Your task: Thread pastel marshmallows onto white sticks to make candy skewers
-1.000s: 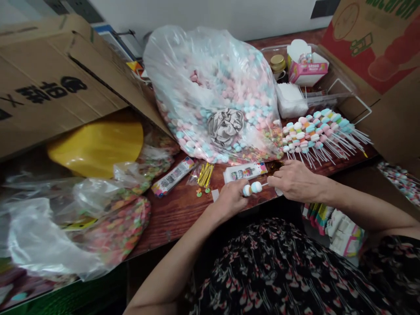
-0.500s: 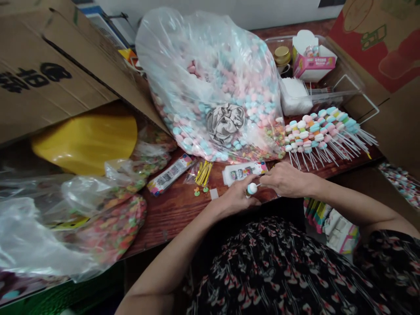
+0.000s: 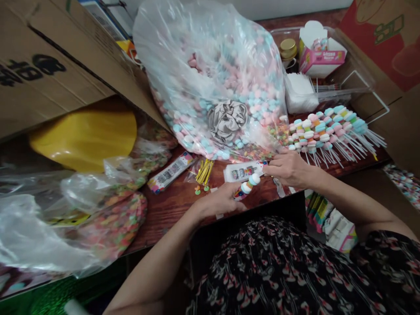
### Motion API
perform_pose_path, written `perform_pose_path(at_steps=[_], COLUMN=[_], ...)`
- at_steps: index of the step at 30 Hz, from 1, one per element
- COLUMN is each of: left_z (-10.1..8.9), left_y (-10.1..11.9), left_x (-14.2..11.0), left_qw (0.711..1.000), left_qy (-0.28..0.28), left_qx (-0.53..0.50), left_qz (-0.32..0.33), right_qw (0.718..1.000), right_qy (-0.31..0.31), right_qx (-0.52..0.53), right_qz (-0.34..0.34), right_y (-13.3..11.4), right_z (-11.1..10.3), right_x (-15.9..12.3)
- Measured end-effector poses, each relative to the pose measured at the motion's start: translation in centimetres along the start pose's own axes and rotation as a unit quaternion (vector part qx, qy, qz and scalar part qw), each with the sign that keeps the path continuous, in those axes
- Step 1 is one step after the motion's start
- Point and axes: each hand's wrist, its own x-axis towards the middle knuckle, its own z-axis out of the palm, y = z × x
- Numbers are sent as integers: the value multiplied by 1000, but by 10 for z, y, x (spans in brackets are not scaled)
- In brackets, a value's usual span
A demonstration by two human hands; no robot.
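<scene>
My left hand (image 3: 218,202) is closed around a marshmallow candy skewer (image 3: 248,186) with white and blue pieces. Part of a colourful printed wrapper shows beside the candy, and the stick is hidden. My right hand (image 3: 290,169) is over the right end of a stack of clear printed bags (image 3: 243,172), its fingers partly spread. Nothing shows between those fingers, though their tips are partly hidden. Just beyond that hand lies a pile of finished marshmallow skewers (image 3: 323,129) on white sticks.
A large clear bag of marshmallows (image 3: 226,78) fills the back, a crumpled grey scrunchie (image 3: 227,120) on it. Yellow twist ties (image 3: 204,172) and another bag stack (image 3: 170,171) lie left. Cardboard box (image 3: 59,57) and gummy bag (image 3: 114,227) flank the left; a clear tray (image 3: 357,83) stands right.
My right hand has let go of the skewer's stick and moved up and right. My left hand has shifted slightly left, tilting the skewer so more candy shows. The view has shifted a little.
</scene>
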Motion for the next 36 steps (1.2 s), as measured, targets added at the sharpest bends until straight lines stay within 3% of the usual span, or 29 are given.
perform_pose_path(at_steps=[4,7,11,14,16,21,26,30,36], left_z=[6,11,12,12,13,17,21,19,23], left_y=[-2,1,4,3,3,6,7,10,13], left_x=[2,1,5,10,12,16,18,15,15], left_qw=[974,954,958,965,966,982,989,981,946], left_qy=[-169,-203,-99,16,62,59,60,86,123], left_qx=[-148,-218,-264,-262,-250,-178,-136,-170,-299], left_qz=[-24,-37,-50,-17,2,18,9,-31,-30], right_qw=[995,991,994,998,999,998,997,995,999], right_qy=[38,52,52,12,-20,-38,22,52,26], right_qx=[-54,-60,-43,-23,-18,-25,-28,-36,-22], right_qz=[-81,-110,-85,-60,-46,-32,-66,-71,-20], right_y=[4,5,-1,-9,-14,-21,-29,-32,-30], right_z=[-6,-14,-22,-29,-33,-33,-37,-41,-33], right_x=[3,1,-6,-11,-13,-15,-17,-22,-30])
